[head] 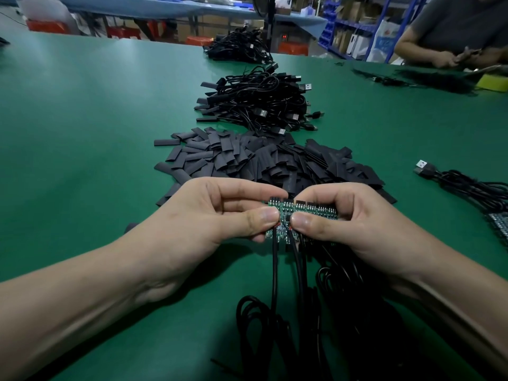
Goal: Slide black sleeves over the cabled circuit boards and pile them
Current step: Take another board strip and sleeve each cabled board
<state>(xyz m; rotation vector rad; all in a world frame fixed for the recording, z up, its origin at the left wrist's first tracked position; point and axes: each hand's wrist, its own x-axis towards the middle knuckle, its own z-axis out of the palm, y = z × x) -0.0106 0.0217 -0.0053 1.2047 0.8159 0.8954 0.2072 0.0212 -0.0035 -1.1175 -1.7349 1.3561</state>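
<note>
Where the two hands meet low over the near middle of the desk (82, 133), a strip of small green circuit boards (288, 213) is held between them. The boards are joined side by side, and fingers cover too many of them to count. The left hand (209, 215) pinches the strip's left end between thumb and curled fingers. The right hand (357, 215) clamps the rest the same way, and the two thumb tips nearly touch. Two thin, round black cables (275, 270) hang from the strip's near edge, with more looped under the right hand. Just beyond lies one broad heap of sleeves (261, 160), which are flat, matte black, short rectangles. Past it sit two tangles of sleeved leads with metal USB plugs, a nearer pile (261, 105) and a farther pile (239, 48). One cable bundle (472, 191) lies at the right. The desk is smooth and green. A second person (453, 37) sits at its far right corner.
</note>
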